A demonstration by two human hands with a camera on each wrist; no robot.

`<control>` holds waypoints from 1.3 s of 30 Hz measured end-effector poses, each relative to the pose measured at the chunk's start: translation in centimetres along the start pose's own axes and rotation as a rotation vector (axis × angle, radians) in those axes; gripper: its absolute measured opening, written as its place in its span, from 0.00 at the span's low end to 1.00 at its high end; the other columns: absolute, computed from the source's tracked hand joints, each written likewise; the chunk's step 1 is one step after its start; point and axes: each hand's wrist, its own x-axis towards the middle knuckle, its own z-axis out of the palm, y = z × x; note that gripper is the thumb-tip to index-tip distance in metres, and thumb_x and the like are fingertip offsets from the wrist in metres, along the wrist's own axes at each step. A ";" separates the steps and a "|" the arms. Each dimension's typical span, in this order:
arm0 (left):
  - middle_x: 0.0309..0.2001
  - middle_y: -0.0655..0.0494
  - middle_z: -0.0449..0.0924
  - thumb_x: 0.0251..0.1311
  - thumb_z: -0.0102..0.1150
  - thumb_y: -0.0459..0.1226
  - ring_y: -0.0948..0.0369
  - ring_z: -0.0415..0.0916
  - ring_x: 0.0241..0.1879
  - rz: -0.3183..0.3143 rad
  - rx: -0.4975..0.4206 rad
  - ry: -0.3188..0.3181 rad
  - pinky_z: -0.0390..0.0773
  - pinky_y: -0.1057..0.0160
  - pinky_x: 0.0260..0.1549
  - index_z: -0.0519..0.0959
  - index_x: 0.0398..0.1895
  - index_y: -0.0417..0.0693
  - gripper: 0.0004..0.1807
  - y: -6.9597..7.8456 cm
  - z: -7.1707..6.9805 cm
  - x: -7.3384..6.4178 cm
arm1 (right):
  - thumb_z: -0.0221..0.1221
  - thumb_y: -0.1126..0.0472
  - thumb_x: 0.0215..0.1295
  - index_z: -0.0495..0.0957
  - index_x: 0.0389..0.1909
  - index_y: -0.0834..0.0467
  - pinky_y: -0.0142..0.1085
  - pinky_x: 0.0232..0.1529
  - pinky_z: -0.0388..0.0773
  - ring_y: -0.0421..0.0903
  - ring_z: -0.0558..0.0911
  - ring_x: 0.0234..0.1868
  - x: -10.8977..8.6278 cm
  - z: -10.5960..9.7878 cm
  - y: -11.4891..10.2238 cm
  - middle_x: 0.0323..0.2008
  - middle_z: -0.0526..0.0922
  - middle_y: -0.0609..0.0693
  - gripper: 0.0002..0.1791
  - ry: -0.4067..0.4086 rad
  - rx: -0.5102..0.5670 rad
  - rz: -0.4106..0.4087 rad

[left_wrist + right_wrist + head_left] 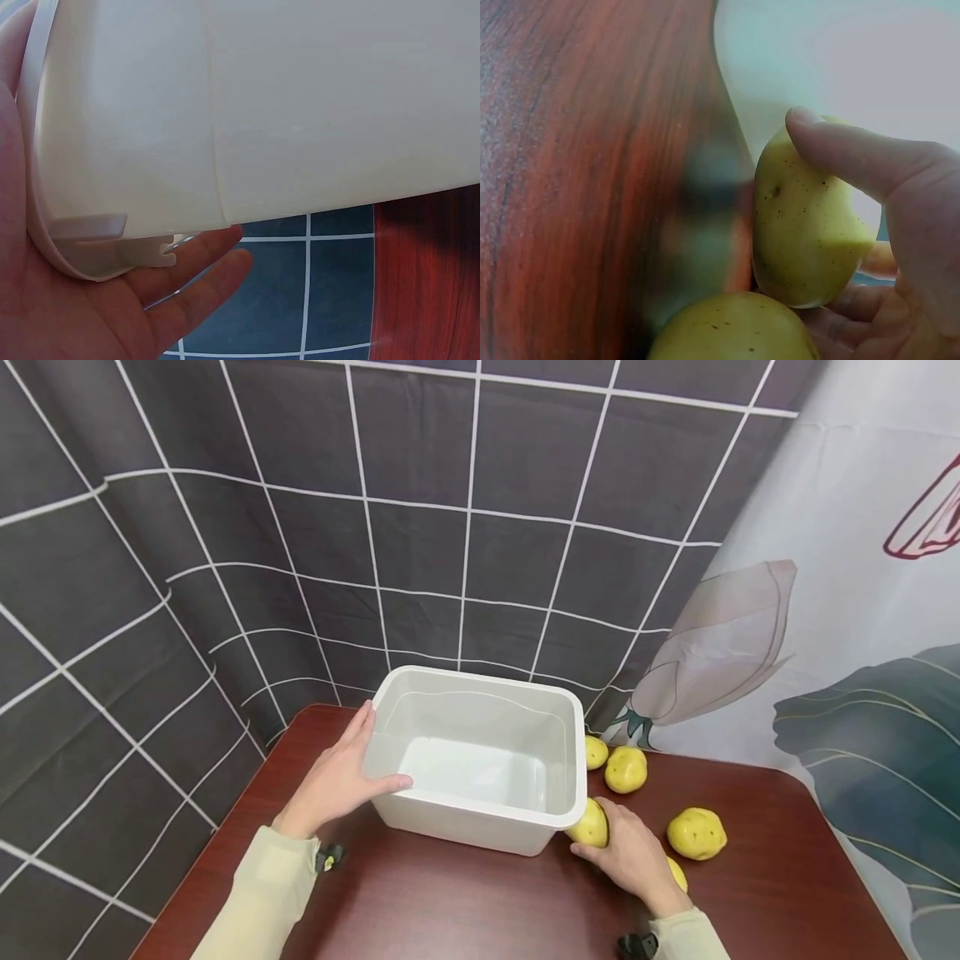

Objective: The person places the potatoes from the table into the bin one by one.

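Observation:
A white plastic bin (480,839) stands on the table with its inside in sight. At its front left corner rests my left hand (341,785), the thumb along the front rim and the fairly straight fingers along the left side. In the left wrist view the fingers (202,289) reach past the rim beside the bin wall (300,97). My right hand (633,852) holds a yellow potato (590,825) close by the bin's front right corner. In the right wrist view its thumb lies over this potato (795,217), and another potato (735,330) is just below it.
Two potatoes, one (596,752) near the bin's right wall and one (626,769) beside it, lie at the back. Farther right is another potato (697,833), and one (677,874) is partly hidden by my right hand. A dark gridded curtain (420,552) hangs behind the reddish-brown table (450,902).

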 end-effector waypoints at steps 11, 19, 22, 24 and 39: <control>0.81 0.51 0.39 0.48 0.65 0.71 0.38 0.72 0.62 -0.015 0.008 -0.005 0.69 0.37 0.59 0.46 0.81 0.41 0.68 0.1 0.0 0.0 | 0.75 0.46 0.52 0.71 0.65 0.65 0.56 0.50 0.75 0.60 0.79 0.53 -0.4 -1.2 0.0 0.56 0.79 0.63 0.44 0.060 0.008 0.017; 0.81 0.50 0.39 0.50 0.67 0.67 0.37 0.73 0.60 -0.005 0.018 0.002 0.69 0.36 0.58 0.46 0.81 0.41 0.66 0.1 0.1 0.0 | 0.74 0.44 0.53 0.70 0.66 0.68 0.58 0.52 0.74 0.64 0.79 0.55 -0.6 -1.9 0.1 0.56 0.79 0.67 0.47 0.099 0.001 0.007; 0.81 0.49 0.40 0.50 0.66 0.69 0.37 0.73 0.60 -0.001 0.024 0.004 0.70 0.36 0.58 0.46 0.80 0.40 0.66 0.1 0.1 0.0 | 0.74 0.44 0.52 0.70 0.66 0.69 0.60 0.53 0.74 0.66 0.78 0.55 -0.6 -2.2 0.1 0.56 0.78 0.69 0.47 0.123 0.004 -0.003; 0.81 0.49 0.40 0.50 0.65 0.70 0.37 0.73 0.60 -0.002 0.025 0.003 0.70 0.36 0.58 0.46 0.81 0.40 0.67 0.1 0.1 0.0 | 0.74 0.45 0.53 0.69 0.66 0.70 0.61 0.53 0.73 0.67 0.78 0.56 -0.6 -2.4 0.1 0.57 0.78 0.70 0.47 0.135 0.007 -0.007; 0.81 0.47 0.41 0.50 0.69 0.65 0.36 0.70 0.64 -0.003 -0.008 0.014 0.69 0.37 0.60 0.46 0.81 0.40 0.66 0.2 0.1 0.1 | 0.72 0.41 0.55 0.67 0.66 0.72 0.63 0.52 0.72 0.69 0.75 0.58 -0.9 -4.7 -0.5 0.59 0.75 0.73 0.49 0.196 0.036 0.045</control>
